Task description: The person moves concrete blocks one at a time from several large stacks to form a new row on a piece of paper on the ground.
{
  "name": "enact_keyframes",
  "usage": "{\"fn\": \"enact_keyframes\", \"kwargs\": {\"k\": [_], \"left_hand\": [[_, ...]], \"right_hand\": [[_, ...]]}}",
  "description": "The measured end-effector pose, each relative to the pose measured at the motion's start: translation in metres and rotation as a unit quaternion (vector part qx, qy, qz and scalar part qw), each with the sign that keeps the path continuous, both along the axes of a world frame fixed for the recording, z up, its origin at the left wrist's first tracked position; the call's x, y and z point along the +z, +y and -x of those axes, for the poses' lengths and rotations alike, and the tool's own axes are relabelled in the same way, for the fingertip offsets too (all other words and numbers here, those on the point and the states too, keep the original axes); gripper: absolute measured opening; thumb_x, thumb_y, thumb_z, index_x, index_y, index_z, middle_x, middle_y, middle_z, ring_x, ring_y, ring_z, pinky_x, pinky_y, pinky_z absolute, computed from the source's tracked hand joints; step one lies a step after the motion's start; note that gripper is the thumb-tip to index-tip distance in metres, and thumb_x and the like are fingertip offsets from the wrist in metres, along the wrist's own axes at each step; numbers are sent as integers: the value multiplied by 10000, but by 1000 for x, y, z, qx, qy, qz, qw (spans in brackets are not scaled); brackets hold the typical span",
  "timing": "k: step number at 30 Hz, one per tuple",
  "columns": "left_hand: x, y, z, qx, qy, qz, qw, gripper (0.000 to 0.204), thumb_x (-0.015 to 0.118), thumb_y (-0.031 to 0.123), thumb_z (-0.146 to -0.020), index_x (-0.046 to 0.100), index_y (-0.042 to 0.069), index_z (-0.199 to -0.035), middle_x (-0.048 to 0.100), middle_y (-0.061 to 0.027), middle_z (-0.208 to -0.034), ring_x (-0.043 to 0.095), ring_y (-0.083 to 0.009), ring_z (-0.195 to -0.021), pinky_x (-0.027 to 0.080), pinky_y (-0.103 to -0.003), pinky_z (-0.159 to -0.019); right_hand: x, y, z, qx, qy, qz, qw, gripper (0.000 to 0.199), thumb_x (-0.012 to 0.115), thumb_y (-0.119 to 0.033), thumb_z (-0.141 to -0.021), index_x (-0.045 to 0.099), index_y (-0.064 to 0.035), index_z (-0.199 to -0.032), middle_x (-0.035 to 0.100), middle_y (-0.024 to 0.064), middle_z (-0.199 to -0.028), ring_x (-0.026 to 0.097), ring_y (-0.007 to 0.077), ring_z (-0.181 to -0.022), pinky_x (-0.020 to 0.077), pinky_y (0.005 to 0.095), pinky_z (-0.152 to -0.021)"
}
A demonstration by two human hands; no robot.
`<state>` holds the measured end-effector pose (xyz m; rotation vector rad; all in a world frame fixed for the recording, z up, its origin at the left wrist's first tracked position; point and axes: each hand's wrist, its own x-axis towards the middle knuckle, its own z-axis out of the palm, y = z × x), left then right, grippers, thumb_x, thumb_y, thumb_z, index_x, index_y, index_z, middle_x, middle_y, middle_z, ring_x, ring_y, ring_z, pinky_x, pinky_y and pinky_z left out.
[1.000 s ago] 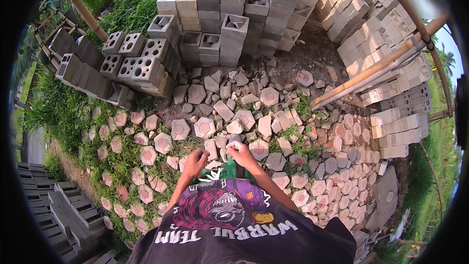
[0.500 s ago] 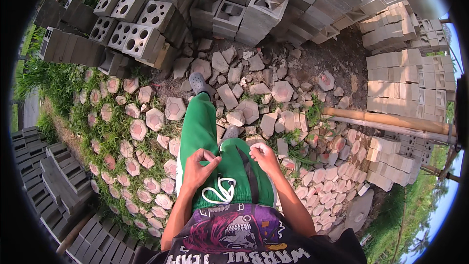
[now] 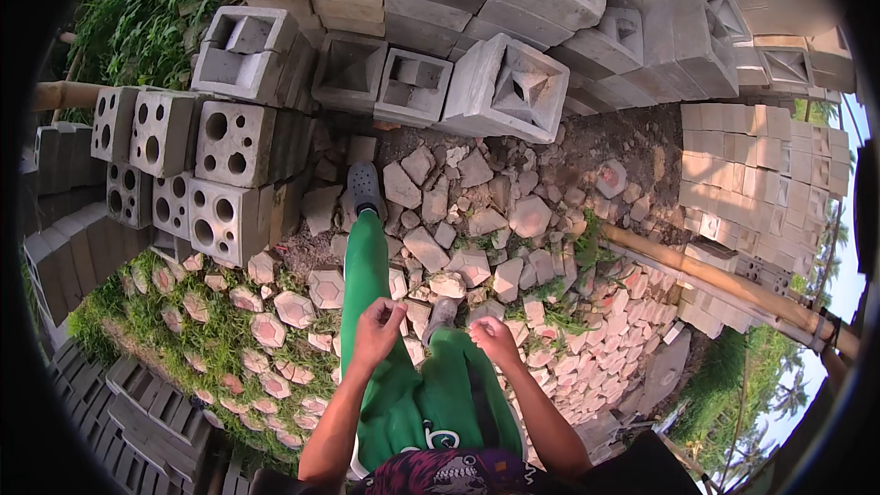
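Empty hands (image 3: 435, 330), broken paving stones (image 3: 463, 247) underfoot

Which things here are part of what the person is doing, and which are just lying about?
In hand:
left hand, empty, loosely curled
right hand, empty
broken grey paving stones underfoot
grey patterned concrete vent blocks ahead

Lying about:
round-holed grey blocks
bamboo pole
pale brick stack
hexagonal pavers in grass

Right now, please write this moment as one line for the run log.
left hand: empty, loosely curled | right hand: empty | left foot: forward on broken pavers | ahead: stacked concrete blocks | perforated blocks to the left
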<state>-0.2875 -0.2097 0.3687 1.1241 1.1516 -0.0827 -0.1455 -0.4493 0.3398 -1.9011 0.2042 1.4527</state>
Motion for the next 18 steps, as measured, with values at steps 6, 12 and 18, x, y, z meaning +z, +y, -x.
{"fn": "enact_keyframes", "kwargs": {"k": [6,12,18], "left_hand": [[-105,139,-41,126,66,206,968,264,569,325,-919,579,77,-1008,617,-25,-981,586,-114,-839,447,-285,-721],[-248,201,-85,53,131,215,966,367,579,345,-889,552,73,-1135,615,-41,-1070,597,-176,-914,456,-343,-782],[-319,231,-180,119,79,229,963,208,653,244,-861,521,112,-770,480,37,-660,470,-69,-541,341,-219,-469]], "right_hand": [[-69,144,-12,70,-105,-12,992,258,570,-253,-935,585,-12,-1026,642,57,-878,608,137,-797,487,278,-694],[-97,298,-81,133,-175,-21,975,256,593,-272,-880,600,-29,-960,675,135,-866,661,272,-821,510,374,-738],[-173,395,-187,242,-287,67,924,287,563,-230,-849,578,-42,-1065,657,199,-993,624,366,-958,494,452,-829]]}}
